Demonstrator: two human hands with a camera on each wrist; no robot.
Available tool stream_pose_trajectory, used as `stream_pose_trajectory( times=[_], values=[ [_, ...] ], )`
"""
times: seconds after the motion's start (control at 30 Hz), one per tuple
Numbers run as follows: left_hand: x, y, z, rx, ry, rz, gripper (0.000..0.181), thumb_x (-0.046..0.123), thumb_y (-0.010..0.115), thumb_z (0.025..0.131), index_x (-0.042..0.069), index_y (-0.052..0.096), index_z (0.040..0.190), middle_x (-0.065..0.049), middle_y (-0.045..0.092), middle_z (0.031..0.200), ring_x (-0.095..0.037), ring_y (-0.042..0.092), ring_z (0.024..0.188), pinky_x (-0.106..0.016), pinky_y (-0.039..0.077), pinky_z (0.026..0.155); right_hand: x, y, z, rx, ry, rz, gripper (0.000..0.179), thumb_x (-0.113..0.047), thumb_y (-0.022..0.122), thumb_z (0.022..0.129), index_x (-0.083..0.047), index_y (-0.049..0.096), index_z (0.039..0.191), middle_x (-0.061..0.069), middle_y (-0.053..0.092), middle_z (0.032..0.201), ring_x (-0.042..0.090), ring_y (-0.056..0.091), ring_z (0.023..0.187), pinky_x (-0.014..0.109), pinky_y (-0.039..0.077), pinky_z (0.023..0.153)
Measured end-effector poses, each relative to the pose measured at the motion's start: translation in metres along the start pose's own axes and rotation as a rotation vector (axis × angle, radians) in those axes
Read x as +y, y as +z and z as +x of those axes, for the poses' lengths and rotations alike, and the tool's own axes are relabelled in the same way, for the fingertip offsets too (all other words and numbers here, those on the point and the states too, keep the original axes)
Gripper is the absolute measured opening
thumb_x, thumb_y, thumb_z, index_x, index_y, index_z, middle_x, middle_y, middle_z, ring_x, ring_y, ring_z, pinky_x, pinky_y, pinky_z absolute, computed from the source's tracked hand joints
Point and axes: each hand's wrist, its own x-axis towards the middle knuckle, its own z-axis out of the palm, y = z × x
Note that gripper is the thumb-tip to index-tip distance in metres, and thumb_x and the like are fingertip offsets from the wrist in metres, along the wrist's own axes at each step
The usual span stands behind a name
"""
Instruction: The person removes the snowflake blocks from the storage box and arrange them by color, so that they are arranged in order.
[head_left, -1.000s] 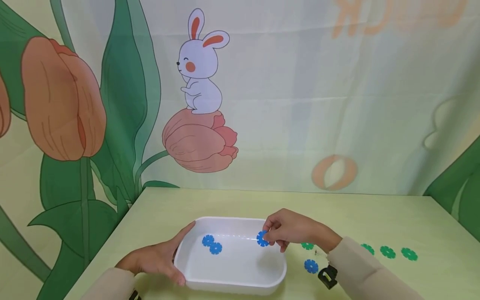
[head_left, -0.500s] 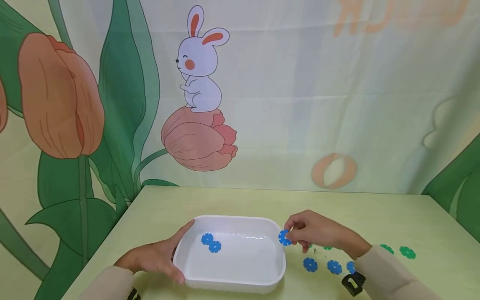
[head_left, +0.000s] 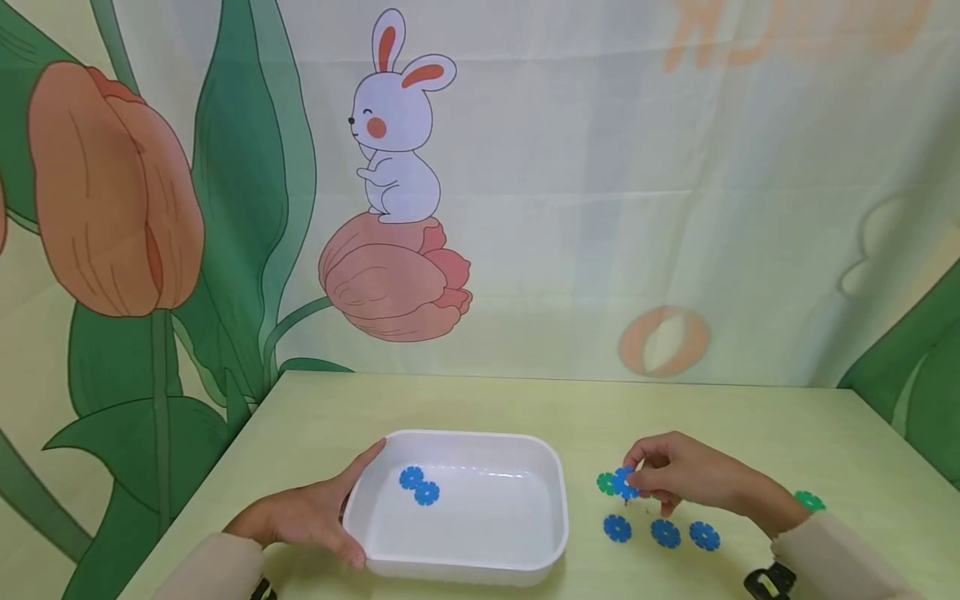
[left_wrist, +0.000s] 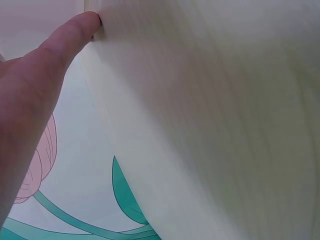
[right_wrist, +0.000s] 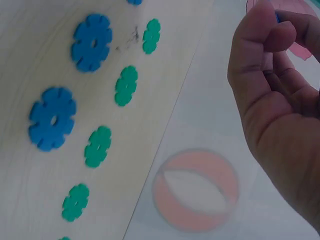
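Observation:
My right hand [head_left: 701,475] pinches a blue notched plastic disc [head_left: 624,483] between thumb and fingertips, to the right of the white tray [head_left: 465,568]. In the head view this disc overlaps a green disc [head_left: 606,483] lying on the table. My left hand [head_left: 307,518] grips the tray's left end, thumb at the near corner and forefinger at the far one. Two blue discs [head_left: 427,493] lie touching inside the tray, towards its left. Closer to the front, three blue discs [head_left: 665,533] form a row on the table. In the right wrist view the held disc is mostly hidden by fingers.
Several green discs [right_wrist: 126,86] line up behind the blue row in the right wrist view; my right arm covers most in the head view. A printed curtain [head_left: 540,208] hangs behind the table [head_left: 450,400]. Small dark marks [right_wrist: 135,35] show on the tabletop.
My right hand has carried the blue disc rightward from above the tray to beyond its right side. My left hand keeps its grip on the tray, which stays put.

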Motion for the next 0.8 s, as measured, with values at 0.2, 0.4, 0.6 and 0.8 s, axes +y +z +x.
stream_pose_trajectory(
  times=[0.2, 0.4, 0.6, 0.8],
  values=[
    [0.0, 0.0, 0.001, -0.002, -0.009, -0.007, 0.141, 0.052, 0.089, 0.067, 0.022, -0.013, 0.16, -0.021, 0.012, 0.158, -0.031, 0.038, 0.126, -0.051, 0.04, 0.106, 0.012, -0.009, -0.014, 0.014, 0.033, 0.019, 0.017, -0.014, 0.061, 0.098, 0.001, 0.061, 0.105, 0.007, 0.058, 0.08, 0.018, 0.053, 0.062, 0.035, 0.055, 0.062],
    [0.001, 0.0, 0.001, -0.002, -0.011, -0.003, 0.141, 0.052, 0.089, 0.068, 0.022, -0.013, 0.16, -0.021, 0.012, 0.158, -0.031, 0.038, 0.126, -0.05, 0.04, 0.106, 0.031, -0.022, -0.033, 0.051, 0.107, 0.019, 0.018, -0.015, 0.061, 0.099, 0.001, 0.061, 0.107, 0.008, 0.058, 0.08, 0.019, 0.053, 0.064, 0.032, 0.055, 0.061],
    [0.002, 0.0, 0.001, -0.006, -0.004, 0.001, 0.14, 0.051, 0.089, 0.069, 0.021, -0.014, 0.159, -0.022, 0.012, 0.158, -0.032, 0.039, 0.125, -0.05, 0.041, 0.105, 0.052, -0.034, -0.052, 0.06, 0.138, 0.031, 0.02, -0.014, 0.059, 0.1, 0.003, 0.059, 0.11, 0.008, 0.06, 0.081, 0.019, 0.054, 0.064, 0.03, 0.054, 0.061],
    [0.002, 0.001, 0.001, -0.01, -0.009, -0.016, 0.139, 0.05, 0.089, 0.07, 0.022, -0.014, 0.159, -0.021, 0.011, 0.158, -0.032, 0.039, 0.126, -0.051, 0.041, 0.106, 0.074, -0.04, -0.067, 0.072, 0.154, 0.033, 0.017, -0.013, 0.057, 0.101, 0.003, 0.058, 0.108, 0.007, 0.058, 0.079, 0.018, 0.053, 0.064, 0.028, 0.052, 0.06]
  ],
)
